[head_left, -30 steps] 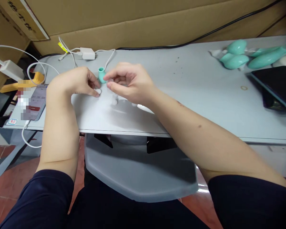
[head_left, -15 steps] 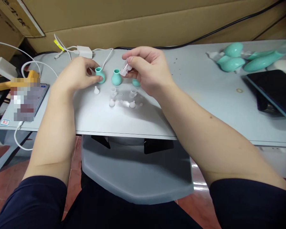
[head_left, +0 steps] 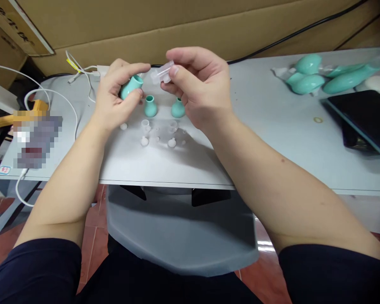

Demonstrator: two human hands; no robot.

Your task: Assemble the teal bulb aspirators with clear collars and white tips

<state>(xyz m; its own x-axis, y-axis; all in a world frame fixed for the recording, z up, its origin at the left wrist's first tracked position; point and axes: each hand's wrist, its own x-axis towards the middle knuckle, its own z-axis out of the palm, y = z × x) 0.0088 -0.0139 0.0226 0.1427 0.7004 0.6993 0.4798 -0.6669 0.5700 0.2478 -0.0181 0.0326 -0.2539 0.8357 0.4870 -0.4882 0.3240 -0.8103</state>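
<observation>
My left hand point(head_left: 118, 88) grips a small teal rubber bulb point(head_left: 131, 87), tilted with its open neck toward the right. Pinched in my right hand point(head_left: 198, 82) is a clear plastic tube-like piece point(head_left: 164, 72), held close to the bulb's mouth but apart from it. On the table below stand a second teal bulb point(head_left: 150, 107), neck up, and a third teal bulb point(head_left: 177, 109), partly hidden by my right fingers. In front of them lie clear plastic cups point(head_left: 145, 125), white round-bottomed pieces point(head_left: 172, 142) and several tiny white parts. Another white piece point(head_left: 123, 126) is beneath my left hand.
At the right are teal bulbs point(head_left: 307, 84) in clear wrapping and a dark tablet-like device point(head_left: 364, 118) propped up. White cables point(head_left: 55, 88), a yellow stand point(head_left: 34, 109) and a blurred-out phone point(head_left: 39, 143) occupy the left. Cardboard point(head_left: 145, 29) borders the grey table point(head_left: 272, 147) behind.
My left hand has raised the teal bulb off the table and tilted it right. My right hand has moved up slightly, turning the clear tube toward the bulb.
</observation>
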